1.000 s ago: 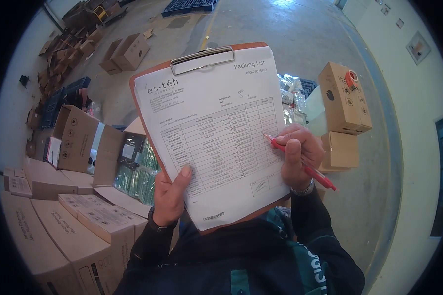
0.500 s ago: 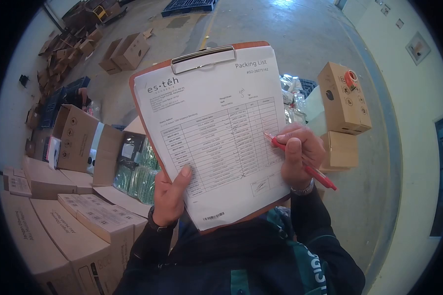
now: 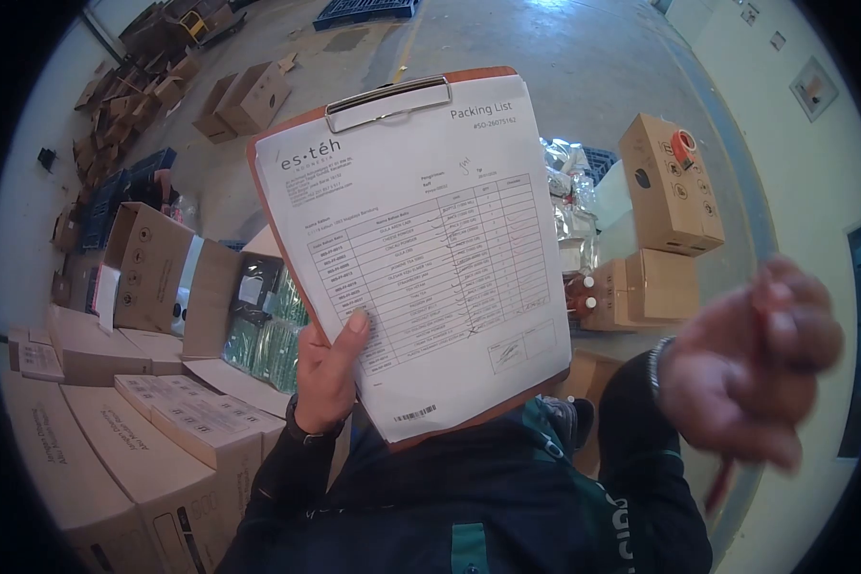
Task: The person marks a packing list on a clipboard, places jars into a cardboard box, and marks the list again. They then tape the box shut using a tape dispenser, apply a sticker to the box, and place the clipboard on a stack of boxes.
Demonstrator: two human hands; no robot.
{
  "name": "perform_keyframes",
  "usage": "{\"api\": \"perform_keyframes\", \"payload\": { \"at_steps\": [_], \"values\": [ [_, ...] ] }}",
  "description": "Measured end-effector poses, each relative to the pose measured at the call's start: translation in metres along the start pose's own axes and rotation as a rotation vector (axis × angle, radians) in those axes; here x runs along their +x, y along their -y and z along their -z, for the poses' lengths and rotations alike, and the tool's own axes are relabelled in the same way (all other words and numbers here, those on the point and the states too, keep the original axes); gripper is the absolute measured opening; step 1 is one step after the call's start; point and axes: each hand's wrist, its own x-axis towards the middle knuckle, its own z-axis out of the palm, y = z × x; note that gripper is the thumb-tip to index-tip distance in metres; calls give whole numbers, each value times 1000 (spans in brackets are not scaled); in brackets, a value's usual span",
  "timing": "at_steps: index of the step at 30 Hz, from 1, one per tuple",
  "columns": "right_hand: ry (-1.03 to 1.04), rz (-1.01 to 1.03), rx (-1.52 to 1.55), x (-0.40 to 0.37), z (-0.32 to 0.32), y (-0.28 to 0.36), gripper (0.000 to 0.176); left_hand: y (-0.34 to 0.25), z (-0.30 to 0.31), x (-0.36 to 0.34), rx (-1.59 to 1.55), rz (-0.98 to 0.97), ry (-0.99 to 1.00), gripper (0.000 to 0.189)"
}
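Note:
My left hand (image 3: 329, 375) grips the lower left edge of a brown clipboard (image 3: 475, 75), its thumb pressing on the paper. A printed packing list (image 3: 421, 258) lies under the metal clip (image 3: 388, 103), with red and dark pen marks in its table. Away to the right of the board, my right hand (image 3: 751, 368) is raised and blurred by motion, its fingers closed around a red pen (image 3: 722, 486). Only part of the pen shows below the hand.
Closed cartons (image 3: 134, 450) stand at the lower left, beside an open carton (image 3: 210, 301) of green packs. On the right, a tape roll (image 3: 683, 148) sits on a stacked carton (image 3: 662, 191). Silver bags (image 3: 576, 230) and bottles (image 3: 581, 295) are behind the clipboard. A wall (image 3: 794, 239) runs along the right.
My right hand has moved off the paper, out to the right, taking the red pen along. My left hand and the clipboard have hardly moved. The bottles behind now show.

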Motion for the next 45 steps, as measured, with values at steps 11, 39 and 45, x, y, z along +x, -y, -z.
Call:
{"api": "perform_keyframes", "payload": {
  "at_steps": [11,39,45],
  "values": [
    [-162,19,162,20,-1,5,71,0,0,0,-2,-13,-33,39],
    [123,-756,229,-116,-76,10,31,20,9,-4,-106,48,-74,48],
    [152,-711,161,-121,-86,6,35,21,12,-8,11,37,-167,51]
  ]
}}
